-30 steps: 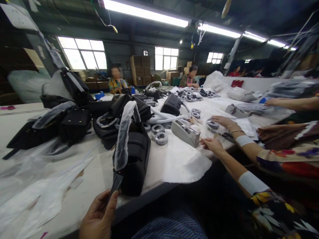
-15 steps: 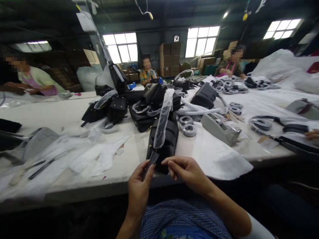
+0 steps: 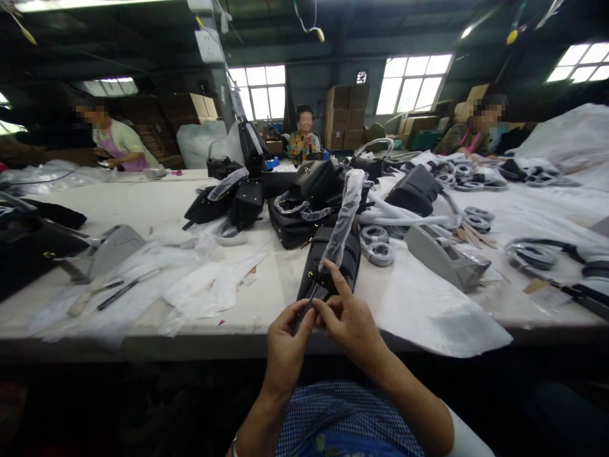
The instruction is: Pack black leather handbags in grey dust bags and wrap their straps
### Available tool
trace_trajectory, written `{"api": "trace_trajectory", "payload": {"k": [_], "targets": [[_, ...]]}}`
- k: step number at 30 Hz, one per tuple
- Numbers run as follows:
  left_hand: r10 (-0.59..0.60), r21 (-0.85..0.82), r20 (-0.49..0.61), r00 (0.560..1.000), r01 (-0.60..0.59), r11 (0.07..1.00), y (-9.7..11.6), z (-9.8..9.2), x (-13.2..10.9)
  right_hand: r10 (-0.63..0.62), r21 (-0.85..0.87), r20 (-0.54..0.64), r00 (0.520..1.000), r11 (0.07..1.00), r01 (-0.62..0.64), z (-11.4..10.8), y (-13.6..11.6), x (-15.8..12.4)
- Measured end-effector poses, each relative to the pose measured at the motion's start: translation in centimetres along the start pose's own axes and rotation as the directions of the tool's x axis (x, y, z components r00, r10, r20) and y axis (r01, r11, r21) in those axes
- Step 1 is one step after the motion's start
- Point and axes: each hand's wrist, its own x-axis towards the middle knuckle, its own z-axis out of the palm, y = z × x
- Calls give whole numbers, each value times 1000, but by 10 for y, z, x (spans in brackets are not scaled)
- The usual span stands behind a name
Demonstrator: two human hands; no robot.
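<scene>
Strap (image 3: 337, 228), black, in both hands at the near edge of the table (image 3: 143, 206). Is that what I'm seeing?

Yes. The left hand (image 3: 285, 346) pinches its bare near end between thumb and fingers. The right hand (image 3: 354, 324) is closed on the same end from the right, with its forefinger laid a little farther up the strap.

Which way does it lie from there?

Straight away from the person and slightly right. The long axis runs near to far, rising over the black handbag (image 3: 354, 260) that stands just beyond the knuckles. Past the grip the strap is covered by a clear plastic sleeve (image 3: 349, 190), up to its far tip above the bag. Both hands are on the near end. The right is the one nearer the sleeve.

And around the bag?

To the right, just beside it, are coiled straps (image 3: 378, 251) in wrapping, then a grey tape dispenser (image 3: 445, 257) on a white sheet (image 3: 428, 311). Behind it is a pile of black bags (image 3: 295, 209), some with sleeved handles. To the left there is loose plastic and paper (image 3: 204, 285), with a second grey dispenser (image 3: 111, 244) farther along.

Who else is at the table?

Three co-workers sit on the far side, well apart from these hands: one far left (image 3: 117, 139), one centre (image 3: 304, 136), one far right (image 3: 480, 127). Cardboard boxes (image 3: 345, 117) are stacked under the windows behind them.
</scene>
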Motion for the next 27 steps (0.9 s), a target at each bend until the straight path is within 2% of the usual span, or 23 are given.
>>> {"api": "trace_trajectory", "payload": {"k": [3, 6, 8, 11, 14, 19, 22, 27], "targets": [[-19, -32, 20, 1000, 20, 999, 2, -1, -1, -8, -26, -72, 997, 1000, 6, 5, 3, -4], [-36, -53, 33, 999, 37, 998, 4, -1, -2, 23, 44, -175, 984, 999, -16, 10, 10, -8], [-52, -64, 45, 998, 55, 996, 8, -1, -3, 78, 181, -209, 975, 983, -40, 12, 15, -9], [-90, -102, 82, 993, 98, 990, 15, 1, -6, 145, 432, -186, 972, 901, -52, 14, 19, -9], [-163, -128, 85, 983, 173, 977, 21, 3, -8, 145, 539, -180, 973, 842, -26, 14, 22, -11], [-320, -165, 101, 942, 333, 929, 22, 0, -8, 69, 424, -194, 979, 905, 20, 13, 27, -19], [-358, -154, 168, 919, 383, 911, 18, -2, -7, 96, 334, -206, 974, 942, -23, 11, 27, -21], [-457, -122, 277, 845, 502, 856, 15, -4, -5, 114, 240, -192, 975, 968, -66, 11, 19, -14]]}}
